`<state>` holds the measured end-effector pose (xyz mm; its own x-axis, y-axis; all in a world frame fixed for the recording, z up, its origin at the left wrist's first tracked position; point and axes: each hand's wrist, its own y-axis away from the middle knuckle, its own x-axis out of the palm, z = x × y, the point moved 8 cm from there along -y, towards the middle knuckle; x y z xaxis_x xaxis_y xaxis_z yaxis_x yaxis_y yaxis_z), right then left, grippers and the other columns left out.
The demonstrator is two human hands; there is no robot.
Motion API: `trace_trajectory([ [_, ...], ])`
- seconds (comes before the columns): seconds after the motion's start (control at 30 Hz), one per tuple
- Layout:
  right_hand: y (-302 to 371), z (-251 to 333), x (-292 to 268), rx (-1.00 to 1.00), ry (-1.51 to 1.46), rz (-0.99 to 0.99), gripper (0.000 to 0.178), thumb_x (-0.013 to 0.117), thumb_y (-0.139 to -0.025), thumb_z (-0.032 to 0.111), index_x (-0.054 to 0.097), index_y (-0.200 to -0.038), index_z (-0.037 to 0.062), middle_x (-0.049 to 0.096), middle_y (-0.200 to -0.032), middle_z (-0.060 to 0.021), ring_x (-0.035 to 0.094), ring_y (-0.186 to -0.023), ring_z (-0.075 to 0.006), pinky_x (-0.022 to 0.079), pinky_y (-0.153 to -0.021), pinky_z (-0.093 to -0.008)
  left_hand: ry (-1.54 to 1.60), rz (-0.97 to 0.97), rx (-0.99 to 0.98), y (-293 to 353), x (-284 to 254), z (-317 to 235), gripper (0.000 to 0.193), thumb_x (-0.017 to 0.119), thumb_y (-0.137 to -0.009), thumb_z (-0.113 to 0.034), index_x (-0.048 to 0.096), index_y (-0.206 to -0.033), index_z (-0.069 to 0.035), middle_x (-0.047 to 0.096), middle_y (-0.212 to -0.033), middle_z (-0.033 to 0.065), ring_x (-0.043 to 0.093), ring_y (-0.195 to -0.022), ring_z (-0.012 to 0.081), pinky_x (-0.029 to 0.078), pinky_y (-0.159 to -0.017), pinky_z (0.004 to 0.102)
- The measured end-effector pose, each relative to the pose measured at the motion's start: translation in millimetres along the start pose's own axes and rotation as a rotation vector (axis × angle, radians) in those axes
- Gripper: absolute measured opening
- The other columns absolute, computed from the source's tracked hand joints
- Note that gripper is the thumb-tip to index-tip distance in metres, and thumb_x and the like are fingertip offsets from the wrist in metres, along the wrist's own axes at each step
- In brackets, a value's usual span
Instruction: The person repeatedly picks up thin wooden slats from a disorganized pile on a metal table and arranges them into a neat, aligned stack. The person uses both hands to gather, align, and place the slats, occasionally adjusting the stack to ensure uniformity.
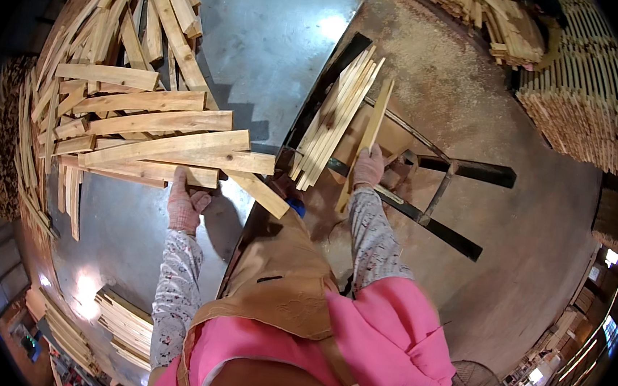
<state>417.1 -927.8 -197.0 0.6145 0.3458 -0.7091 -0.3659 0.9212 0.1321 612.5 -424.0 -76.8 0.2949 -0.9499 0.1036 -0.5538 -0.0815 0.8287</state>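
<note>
My right hand (369,167), in a pale glove, is closed around a thin wooden slat (377,115) held on edge over the dark metal stand. Just left of it, a stack of slats (337,115) rests on the stand beside the table edge. On the metal table, my left hand (187,204), also gloved, has its thumb spread and its fingertips against the near edge of a wooden board (201,177). That board lies at the front of a loose pile of boards (173,121). Another board (258,193) slants out past the table edge.
The grey metal table (256,36) ends at a dark edge left of the stand (444,176), whose legs reach right. Stacked wood (583,120) stands at the far right on a sawdust-strewn floor (435,65). More boards (124,327) lie at the table's near left.
</note>
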Motion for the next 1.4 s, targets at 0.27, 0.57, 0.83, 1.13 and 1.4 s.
trace_trajectory([
  [0.27,-64.4,-11.9,77.1,-0.385,0.039,0.351,0.038,0.059,-0.109,0.037,0.072,-0.129,0.0069,0.075,-0.111,-0.0233,0.072,-0.099,-0.0405,0.055,-0.091,-0.0497,-1.019,-0.022,0.971,-6.1,31.2,-65.9,0.081,0.09,-0.086,-0.021,0.05,-0.154,-0.004,0.07,-0.13,0.0146,0.07,-0.119,0.0272,0.06,-0.099,0.0395],
  [0.57,125.8,389.0,-5.4,-0.715,-0.3,0.798,0.061,0.075,-0.099,0.019,0.057,-0.154,0.0014,0.067,-0.146,-0.018,0.064,-0.133,-0.0325,0.049,-0.115,-0.0394,-0.188,-0.295,0.249,48.4,-85.7,-36.8,0.068,0.091,-0.086,-0.036,0.067,-0.131,0.008,0.078,-0.116,0.0176,0.075,-0.101,0.0302,0.06,-0.091,0.0399],
  [0.83,448.8,371.8,145.9,-0.839,0.34,1.419,0.085,0.078,-0.089,0.045,0.048,-0.162,0.0118,0.069,-0.137,-0.0282,0.069,-0.123,-0.0412,0.053,-0.109,-0.0458,-0.39,-0.505,0.221,144.8,-221.4,-14.0,0.068,0.085,-0.089,-0.041,0.067,-0.131,0.009,0.08,-0.111,0.0183,0.077,-0.099,0.0282,0.06,-0.091,0.0404],
  [1.13,544.1,347.5,179.9,-0.426,0.197,1.869,0.061,0.075,-0.096,0.026,0.052,-0.147,0.002,0.075,-0.101,-0.0112,0.073,-0.084,-0.0249,0.06,-0.075,-0.0359,0.281,-0.438,0.248,181.1,-349.4,78.7,0.052,0.079,-0.092,-0.03,0.068,-0.132,0.001,0.077,-0.108,0.0109,0.072,-0.09,0.0205,0.059,-0.083,0.0379],
  [1.4,627.1,297.5,148.1,-0.789,0.051,1.53,0.099,0.081,-0.087,0.015,0.025,-0.166,0.0003,0.068,-0.137,-0.0276,0.07,-0.122,-0.0378,0.056,-0.105,-0.04,0.099,-0.508,0.419,160.7,-355.5,89.9,0.074,0.079,-0.09,-0.041,0.056,-0.14,0.009,0.073,-0.127,0.0281,0.072,-0.117,0.04,0.055,-0.106,0.0449],
])
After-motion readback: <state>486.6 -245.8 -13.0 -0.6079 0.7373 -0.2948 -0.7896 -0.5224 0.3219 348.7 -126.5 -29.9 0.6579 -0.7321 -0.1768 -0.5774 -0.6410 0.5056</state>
